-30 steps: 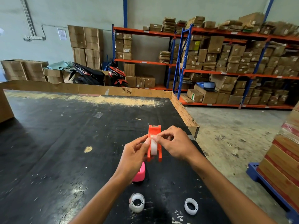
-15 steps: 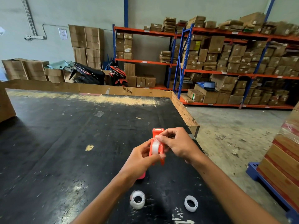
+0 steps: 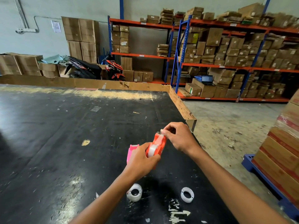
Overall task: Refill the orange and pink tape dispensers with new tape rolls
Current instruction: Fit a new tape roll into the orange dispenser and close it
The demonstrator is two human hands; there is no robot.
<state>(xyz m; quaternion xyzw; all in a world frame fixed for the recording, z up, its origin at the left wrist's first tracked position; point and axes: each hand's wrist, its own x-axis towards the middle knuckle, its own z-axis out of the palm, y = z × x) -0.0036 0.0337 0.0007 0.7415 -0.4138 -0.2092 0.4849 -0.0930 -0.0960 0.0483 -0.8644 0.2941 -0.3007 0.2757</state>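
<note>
My left hand grips the rear of the orange tape dispenser, which is tilted and holds a clear tape roll. My right hand pinches the tape end at the dispenser's front cutter. The pink tape dispenser stands on the black table just left of my left hand, partly hidden by it. Two clear tape rolls lie nearer to me: one under my left wrist, another to its right.
A cardboard rim lines the table's far and right edges. Beyond stand orange-blue shelves full of boxes and parked motorbikes. Stacked cartons on a blue pallet sit at the right.
My right hand has drawn the tape forward from the roll to the cutter end. The orange dispenser has tilted rightward, uncovering the pink dispenser. The view has shifted slightly.
</note>
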